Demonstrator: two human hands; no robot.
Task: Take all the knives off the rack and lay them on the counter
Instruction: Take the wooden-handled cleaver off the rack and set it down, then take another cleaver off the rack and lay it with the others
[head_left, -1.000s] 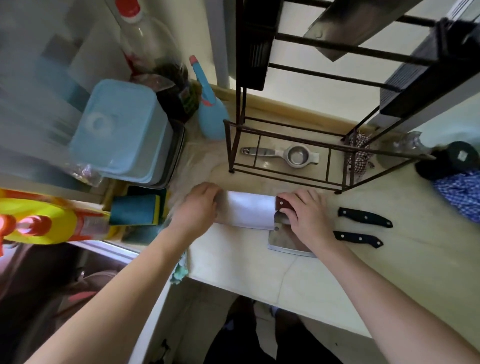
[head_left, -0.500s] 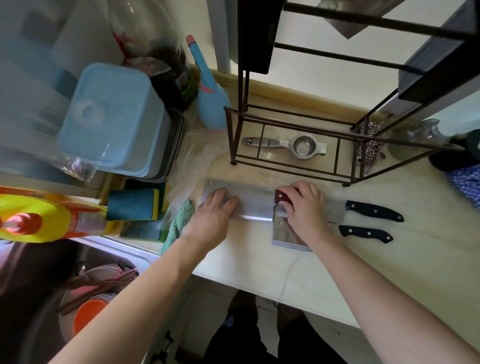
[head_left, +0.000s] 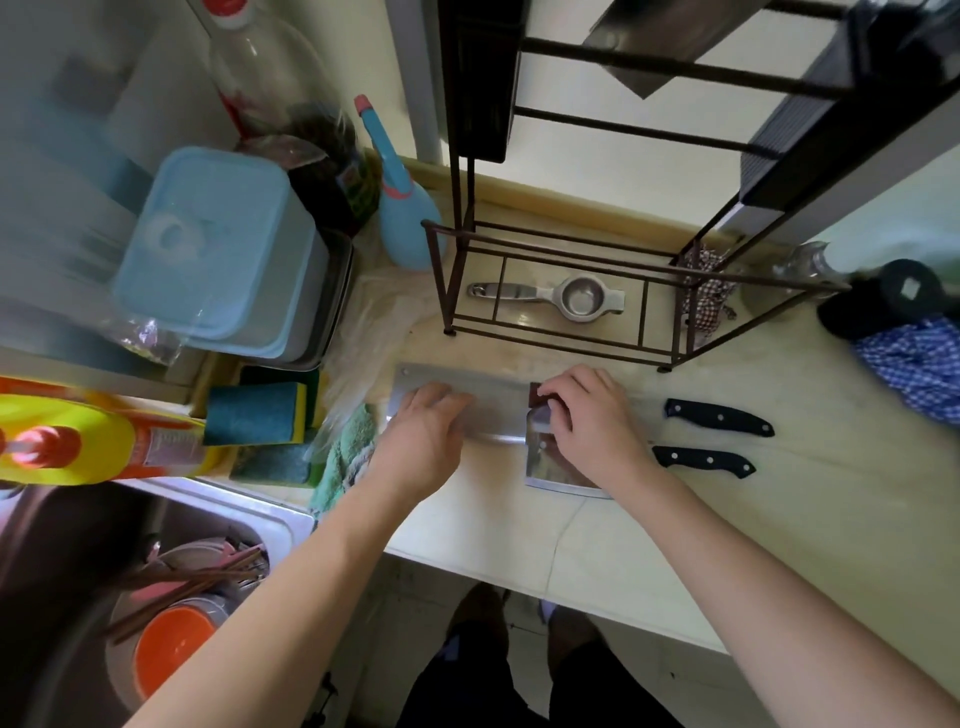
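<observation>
Steel cleaver (head_left: 467, 395) flat, blade leftward

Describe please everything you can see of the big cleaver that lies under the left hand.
The big cleaver has a wide, rectangular blade of bright grey metal, with a small hole near its far left corner. It lies flat on the pale counter, in front of the dark wire rack, blade pointing left. The left hand rests on the blade. The right hand covers the handle end, where a dark red-brown piece shows. A second, smaller blade lies against it under the right hand.
</observation>
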